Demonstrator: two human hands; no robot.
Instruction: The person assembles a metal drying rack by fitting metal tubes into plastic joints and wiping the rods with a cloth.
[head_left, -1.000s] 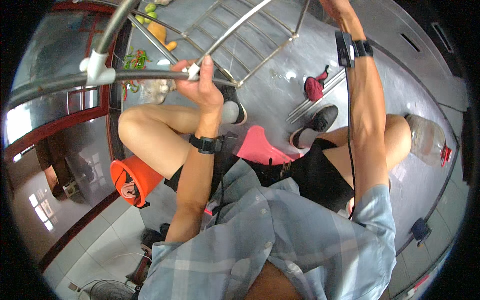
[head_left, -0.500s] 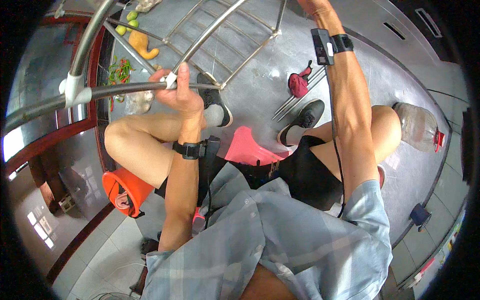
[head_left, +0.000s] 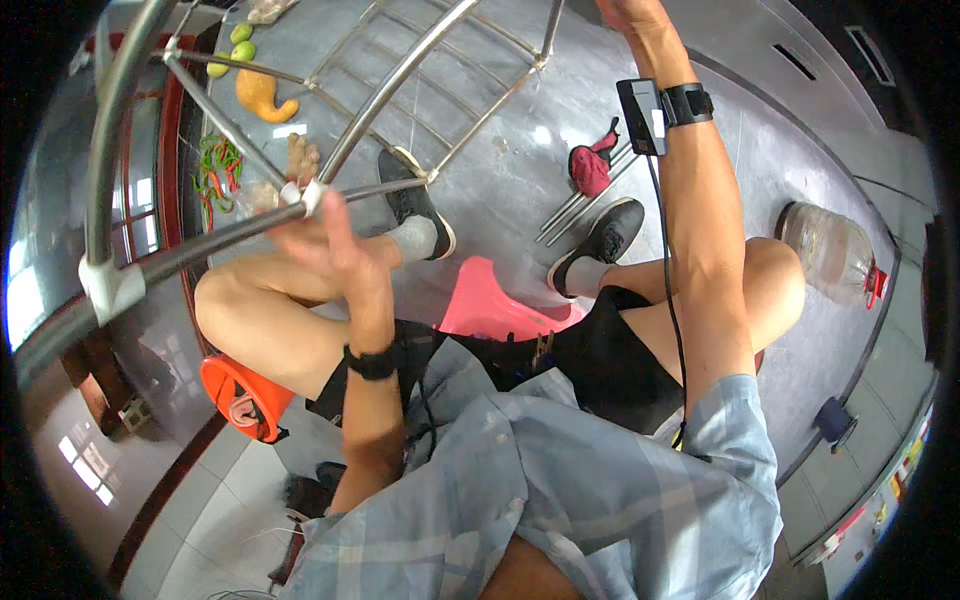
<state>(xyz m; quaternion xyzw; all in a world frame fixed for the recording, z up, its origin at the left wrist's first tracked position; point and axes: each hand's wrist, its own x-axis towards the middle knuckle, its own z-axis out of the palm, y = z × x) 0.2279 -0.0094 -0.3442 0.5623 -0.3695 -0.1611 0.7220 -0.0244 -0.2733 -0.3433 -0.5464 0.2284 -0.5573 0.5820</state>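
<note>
A metal tube rack (head_left: 400,80) with white plastic joints stands tilted over the floor at the upper left. My left hand (head_left: 345,250) is at its lower tube, just below a white corner joint (head_left: 312,196). The thumb points up and the fingers look stretched out, somewhat blurred, not wrapped round the tube. At the top edge of the view is my right hand (head_left: 632,12); its fingers are cut off, so what it touches is hidden. A second white joint (head_left: 108,288) connects tubes farther left.
Loose metal tubes (head_left: 575,215) lie by a dark red cloth item (head_left: 592,170). Yellow squash (head_left: 262,95), green fruit (head_left: 242,42) and red and green chillies (head_left: 215,170) are at left. Nearby are a pink stool (head_left: 480,295), an orange bucket (head_left: 270,385) and a clear water jug (head_left: 830,255).
My left hand has loosened from the tube, its fingers straightening out. The rack has shifted left and lower in the view. My right hand stays at the top edge.
</note>
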